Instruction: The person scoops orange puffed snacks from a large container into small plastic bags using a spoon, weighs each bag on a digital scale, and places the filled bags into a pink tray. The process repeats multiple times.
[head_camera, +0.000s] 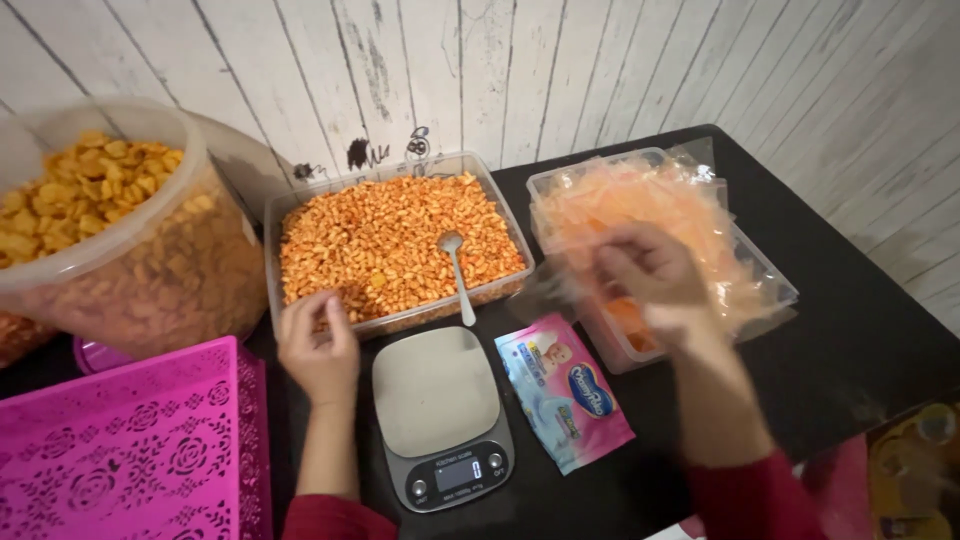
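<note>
Take the flat silver kitchen scale with its small dark display (440, 415) as your landmark. Far to its left and behind it stands a big round clear plastic tub of pale yellow snack pieces (110, 240), and directly left of the scale sits a pink perforated plastic basket (130, 450). Your left hand (318, 345) rests just left of the scale's back corner, fingers loosely curled, touching the near rim of the rectangular clear plastic container of orange seasoned snack pieces (395, 245) that lies right behind the scale; it appears to hold nothing. A metal spoon (457, 275) leans in that container, handle pointing toward the scale. Just right of the scale lies a flat pink and blue printed pouch (565, 390). Further right and behind, your right hand (650, 275) is blurred, fingers bent down onto the stack of thin clear plastic bags (640, 210) heaped in a second clear rectangular container (770, 295); whether it has pinched one you cannot tell. Judge those bags as very light, limp and slippery, inclined to cling together, so pinch a single one at its edge. The snack pieces look dry, loose and brittle, so lift them with the spoon by its handle rather than by hand
</note>
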